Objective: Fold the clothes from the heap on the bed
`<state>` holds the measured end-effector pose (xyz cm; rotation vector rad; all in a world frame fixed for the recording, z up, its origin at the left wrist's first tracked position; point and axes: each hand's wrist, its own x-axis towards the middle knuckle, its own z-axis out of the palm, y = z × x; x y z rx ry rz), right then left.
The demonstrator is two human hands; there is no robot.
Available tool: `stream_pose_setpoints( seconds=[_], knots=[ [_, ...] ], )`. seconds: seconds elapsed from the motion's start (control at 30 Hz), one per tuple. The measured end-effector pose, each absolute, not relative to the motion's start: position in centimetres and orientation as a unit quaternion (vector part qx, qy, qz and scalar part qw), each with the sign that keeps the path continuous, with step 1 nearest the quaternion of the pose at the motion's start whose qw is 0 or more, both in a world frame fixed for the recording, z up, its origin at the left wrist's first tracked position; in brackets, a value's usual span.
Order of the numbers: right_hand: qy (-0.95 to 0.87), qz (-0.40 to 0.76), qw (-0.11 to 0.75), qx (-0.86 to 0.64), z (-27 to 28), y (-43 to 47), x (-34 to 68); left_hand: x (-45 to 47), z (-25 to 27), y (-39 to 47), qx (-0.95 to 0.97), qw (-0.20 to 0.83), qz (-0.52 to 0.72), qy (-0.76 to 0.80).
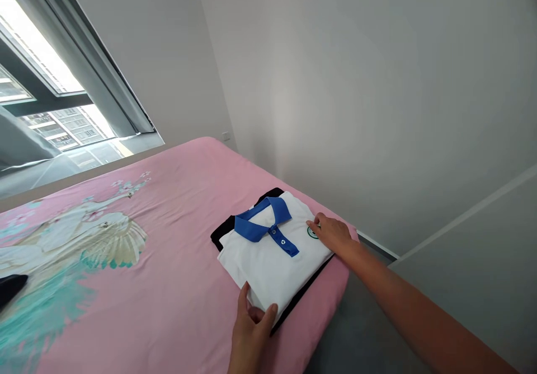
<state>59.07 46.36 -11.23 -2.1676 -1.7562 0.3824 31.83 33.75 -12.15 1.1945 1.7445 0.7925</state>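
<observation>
Pink bedding (168,284) carries the folded white polo shirt (268,262) near its right-hand corner, stacked on a black garment (222,231). My left hand (251,329) pinches the shirt's near edge, thumb on top. My right hand (333,234) lies flat and unclenched on its far side, beside the blue collar (260,223).

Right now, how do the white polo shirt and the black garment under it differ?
The white polo shirt lies on top, fully visible, with a blue collar; the black garment sits beneath, showing only its edges. Both hands touch the polo shirt; whether they touch the black garment is unclear. Both are folded on the pink bedsheet.
</observation>
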Motion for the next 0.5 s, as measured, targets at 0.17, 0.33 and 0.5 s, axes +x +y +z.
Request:
stream_pose_setpoints(
  seconds=[0.17, 0.33, 0.5],
  knots=[
    [-0.676, 0.060, 0.248, -0.692, -10.4, 43.4, 56.3, 30.1, -11.8, 33.9, 0.698, 0.178, 0.407, 0.562],
    [-0.791, 0.040, 0.187, -0.582, -13.2, 41.3, 54.3, 31.9, -12.7, 36.6, 0.834, 0.089, 0.225, 0.497],
    [-0.806, 0.009, 0.118, -0.579, -15.9, 41.8, 54.9, 32.5, -14.6, 36.4, 0.805, 0.132, 0.162, 0.555]
  ],
)
